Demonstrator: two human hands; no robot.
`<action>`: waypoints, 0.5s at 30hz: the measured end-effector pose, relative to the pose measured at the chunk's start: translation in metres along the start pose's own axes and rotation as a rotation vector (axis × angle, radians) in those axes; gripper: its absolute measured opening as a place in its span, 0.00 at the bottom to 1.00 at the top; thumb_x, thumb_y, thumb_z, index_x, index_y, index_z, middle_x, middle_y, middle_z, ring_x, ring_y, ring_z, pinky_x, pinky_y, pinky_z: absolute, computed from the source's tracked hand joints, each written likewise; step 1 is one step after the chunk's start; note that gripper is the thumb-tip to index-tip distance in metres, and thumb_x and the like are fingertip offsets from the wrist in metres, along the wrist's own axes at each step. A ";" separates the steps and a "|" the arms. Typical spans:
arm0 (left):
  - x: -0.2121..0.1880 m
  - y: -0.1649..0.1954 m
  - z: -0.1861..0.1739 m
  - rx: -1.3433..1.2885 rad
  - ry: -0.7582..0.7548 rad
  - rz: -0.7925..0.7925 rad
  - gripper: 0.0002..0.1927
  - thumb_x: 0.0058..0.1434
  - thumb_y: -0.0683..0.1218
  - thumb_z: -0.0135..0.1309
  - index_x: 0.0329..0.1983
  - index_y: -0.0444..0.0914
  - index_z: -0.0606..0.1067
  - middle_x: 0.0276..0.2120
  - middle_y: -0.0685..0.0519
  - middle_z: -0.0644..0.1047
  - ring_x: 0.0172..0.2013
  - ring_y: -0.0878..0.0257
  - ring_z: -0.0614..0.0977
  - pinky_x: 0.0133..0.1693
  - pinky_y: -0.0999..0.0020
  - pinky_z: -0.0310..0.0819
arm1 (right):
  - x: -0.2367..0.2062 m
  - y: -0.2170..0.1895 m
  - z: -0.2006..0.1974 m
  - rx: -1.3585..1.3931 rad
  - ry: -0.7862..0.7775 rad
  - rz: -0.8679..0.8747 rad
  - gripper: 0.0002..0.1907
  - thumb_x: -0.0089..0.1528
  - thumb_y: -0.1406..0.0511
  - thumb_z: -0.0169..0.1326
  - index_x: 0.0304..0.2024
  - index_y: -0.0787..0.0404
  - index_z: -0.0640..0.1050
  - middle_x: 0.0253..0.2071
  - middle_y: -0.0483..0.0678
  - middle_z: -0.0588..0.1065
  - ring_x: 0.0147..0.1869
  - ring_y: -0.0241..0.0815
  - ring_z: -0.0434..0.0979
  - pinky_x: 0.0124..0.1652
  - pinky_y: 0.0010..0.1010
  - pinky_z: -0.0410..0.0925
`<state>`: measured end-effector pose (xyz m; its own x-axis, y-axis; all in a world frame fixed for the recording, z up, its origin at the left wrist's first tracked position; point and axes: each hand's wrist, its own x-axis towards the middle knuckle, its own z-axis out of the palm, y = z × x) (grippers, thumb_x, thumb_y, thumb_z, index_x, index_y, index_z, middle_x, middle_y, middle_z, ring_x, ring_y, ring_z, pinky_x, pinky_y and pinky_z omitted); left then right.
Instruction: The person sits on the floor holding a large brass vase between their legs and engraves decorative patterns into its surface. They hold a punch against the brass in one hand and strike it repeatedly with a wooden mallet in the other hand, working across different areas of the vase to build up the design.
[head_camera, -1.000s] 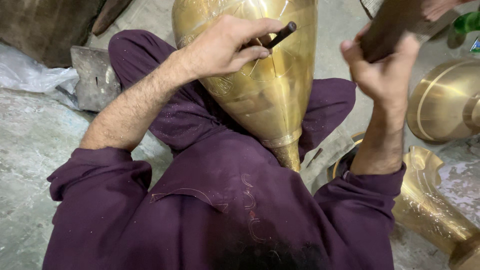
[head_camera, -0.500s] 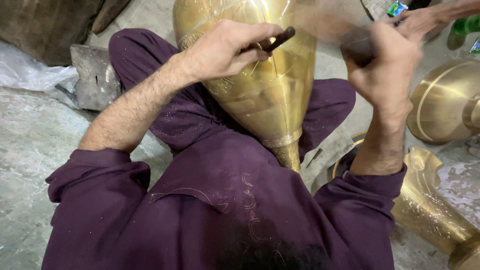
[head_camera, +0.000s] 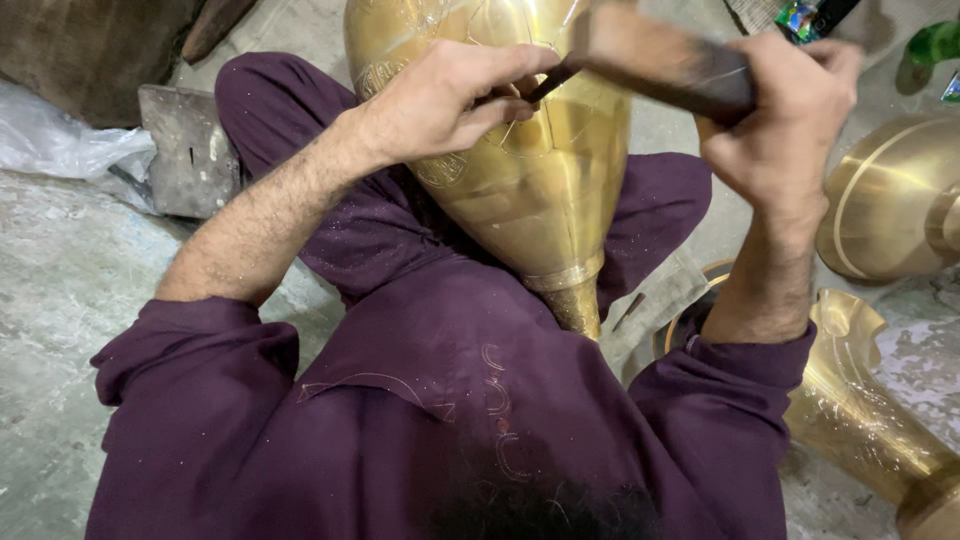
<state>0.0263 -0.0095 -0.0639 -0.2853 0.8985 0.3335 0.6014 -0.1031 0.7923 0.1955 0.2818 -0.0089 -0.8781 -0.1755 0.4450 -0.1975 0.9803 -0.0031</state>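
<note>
Nearest the camera, the person's dark hair and purple shirt (head_camera: 420, 440) fill the lower frame, with both sleeves pushed up above the forearms. The person sits cross-legged on a grey concrete floor (head_camera: 60, 300), and a large brass vessel (head_camera: 530, 170) lies in the lap, its narrow neck pointing toward the body and its wide, engraved belly tilted away.

The left forearm reaches up and across from the left, bare to the elbow. The left hand (head_camera: 440, 100) rests on the vessel's upper side, its grip closed around a thin dark chisel (head_camera: 548, 80) whose tip meets the brass surface. The right forearm rises nearly straight up at the right. The right hand (head_camera: 775, 110) is fisted, its grip clamped on the handle of a wooden mallet (head_camera: 660, 60), which is blurred and lies across the top of the vessel, its head just above the chisel's end.

To the right of the right arm, a fluted brass vase (head_camera: 870, 420) lies on the floor, and beyond it stands a rounded brass pot (head_camera: 890, 200). At the left, near the knee, a dark metal block (head_camera: 190, 150) sits beside crumpled clear plastic (head_camera: 60, 140). Farthest off, a green object (head_camera: 935, 42) shows at the top right corner.
</note>
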 end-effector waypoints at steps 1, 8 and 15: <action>0.000 0.000 0.000 0.002 0.000 0.001 0.24 0.72 0.39 0.60 0.69 0.40 0.68 0.44 0.49 0.83 0.43 0.56 0.87 0.46 0.63 0.82 | 0.000 -0.002 0.000 0.294 -0.021 0.247 0.12 0.58 0.70 0.70 0.40 0.63 0.79 0.32 0.48 0.77 0.34 0.47 0.77 0.40 0.38 0.67; 0.001 -0.001 0.000 0.014 -0.021 -0.036 0.25 0.71 0.39 0.60 0.68 0.40 0.68 0.43 0.48 0.83 0.42 0.56 0.87 0.45 0.62 0.82 | -0.004 0.004 0.003 0.504 -0.014 0.242 0.13 0.62 0.75 0.63 0.48 0.65 0.76 0.39 0.49 0.78 0.42 0.42 0.80 0.46 0.34 0.72; -0.001 -0.003 0.004 0.004 -0.007 0.002 0.25 0.71 0.38 0.60 0.69 0.39 0.67 0.44 0.49 0.83 0.44 0.57 0.87 0.47 0.64 0.83 | -0.012 0.007 0.003 0.589 -0.127 0.441 0.10 0.68 0.73 0.66 0.48 0.66 0.77 0.31 0.49 0.76 0.31 0.38 0.76 0.35 0.31 0.69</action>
<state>0.0279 -0.0086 -0.0683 -0.2792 0.9012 0.3315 0.6050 -0.1030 0.7895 0.2039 0.2904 -0.0170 -0.9665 0.1785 0.1843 0.0154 0.7573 -0.6529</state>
